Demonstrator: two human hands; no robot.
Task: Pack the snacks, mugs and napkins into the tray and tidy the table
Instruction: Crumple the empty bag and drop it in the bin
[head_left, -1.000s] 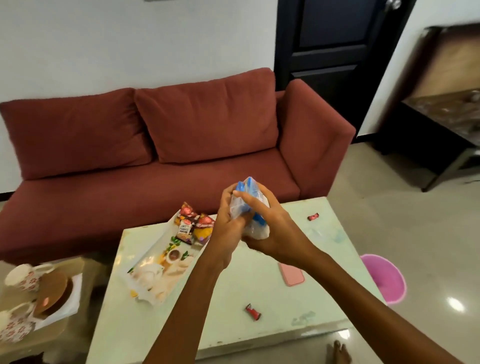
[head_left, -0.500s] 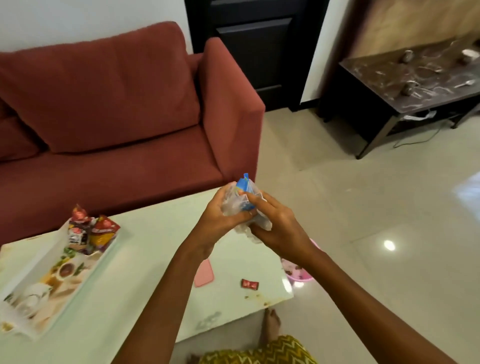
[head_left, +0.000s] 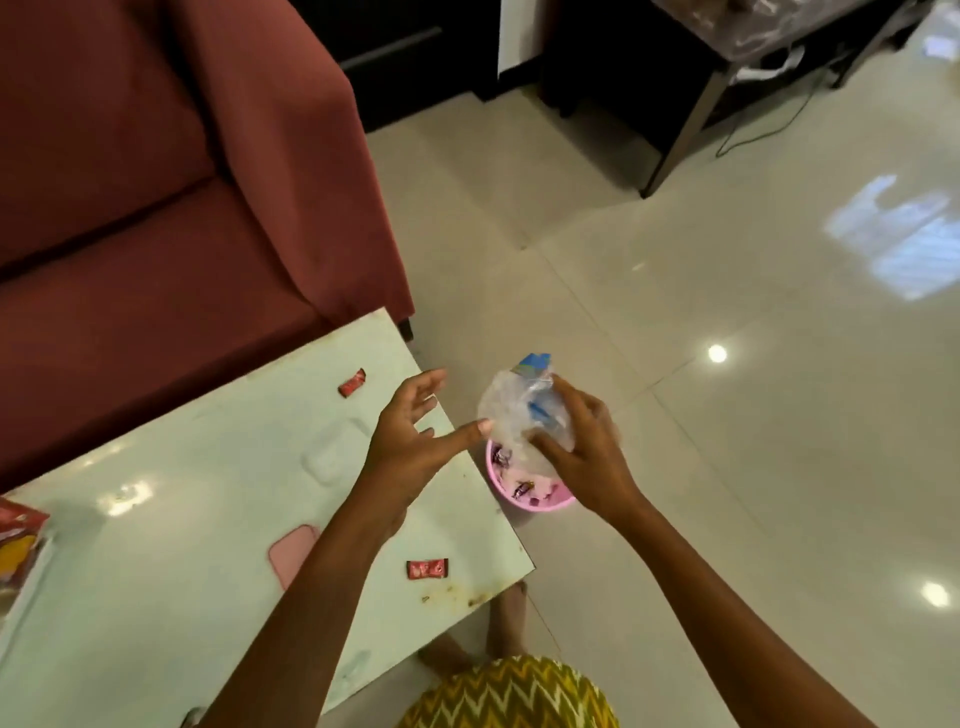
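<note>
Pale desk (head_left: 156, 613) bears a red sweet (head_left: 427, 569) by its near right corner. The left hand (head_left: 410, 436) spreads empty; the right hand (head_left: 582, 457) grips a crumpled wrapper (head_left: 511, 415) over the pink bin (head_left: 524, 506) off the right edge, presumably to discard it.

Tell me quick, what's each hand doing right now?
Left hand: open, fingers spread, holding nothing.
Right hand: closed on a crumpled plastic wrapper, over the pink bin.
</note>
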